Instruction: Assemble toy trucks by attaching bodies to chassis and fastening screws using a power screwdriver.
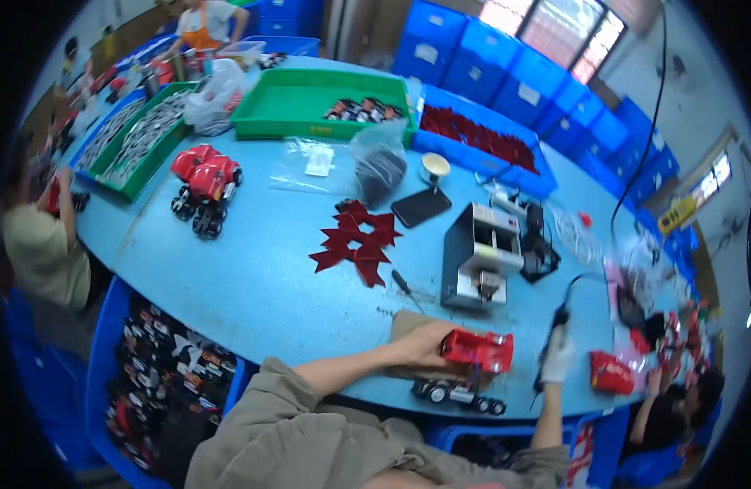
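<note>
The left grip (423, 345) is closed around one end of a red truck body (478, 352), which it holds near the worktop's edge, in front of the person. The right grip (558, 362), in a white glove, is wrapped around a black corded tool (561, 314) at three o'clock from the body, apart from it, with the narrow end pointing toward six. At six o'clock from the body, just beside it, a black wheeled chassis (458, 397) stands on the worktop (278, 261). A brown pad (405, 324) shows at ten, partly hidden by the left grip.

Further out at twelve sits a boxy grey-and-black device (463, 265); a dark screwdriver (401, 282) lies between ten and eleven, with a cluster of dark red pieces (359, 243) beyond it. A black phone (422, 207) lies past eleven. Red trucks on black wheels (204, 183) stand together at ten, well apart from both hands. A green tray (286, 102) is at eleven, and a blue tray (473, 163) of dark red parts at twelve.
</note>
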### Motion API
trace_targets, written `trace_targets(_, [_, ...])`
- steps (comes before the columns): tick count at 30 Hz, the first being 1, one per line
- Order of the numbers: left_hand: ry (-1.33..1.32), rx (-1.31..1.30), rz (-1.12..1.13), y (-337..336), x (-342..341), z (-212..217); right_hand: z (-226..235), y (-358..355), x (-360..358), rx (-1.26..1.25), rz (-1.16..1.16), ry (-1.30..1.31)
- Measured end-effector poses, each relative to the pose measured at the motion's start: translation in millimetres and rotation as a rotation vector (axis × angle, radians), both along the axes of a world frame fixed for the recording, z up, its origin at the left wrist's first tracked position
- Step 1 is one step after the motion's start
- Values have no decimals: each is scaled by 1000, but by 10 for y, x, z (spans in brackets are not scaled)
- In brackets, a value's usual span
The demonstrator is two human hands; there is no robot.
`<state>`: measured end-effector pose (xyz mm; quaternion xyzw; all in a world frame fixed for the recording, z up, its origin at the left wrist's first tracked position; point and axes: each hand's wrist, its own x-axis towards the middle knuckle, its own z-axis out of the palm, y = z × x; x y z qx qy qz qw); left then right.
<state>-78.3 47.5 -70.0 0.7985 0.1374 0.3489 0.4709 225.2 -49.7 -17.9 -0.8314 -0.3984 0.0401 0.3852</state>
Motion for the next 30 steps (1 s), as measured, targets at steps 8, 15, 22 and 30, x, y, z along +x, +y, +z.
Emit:
trace_targets(8, [-31, -275, -72, 17, 80, -156, -611, -633, -17, -138, -12, 109])
trace_targets(15, [83, 469, -69, 145, -623, 722, -1003, -1316, -1483, 296, 192, 302])
trace_targets(22, [1167, 1064, -326, -70, -1251, 1494, -264, -357, -2753, 513, 1019, -374])
trace_targets(30, [1795, 1631, 129, 136, -1895, 185, -936, 211, -3720, 417, 1250, -69])
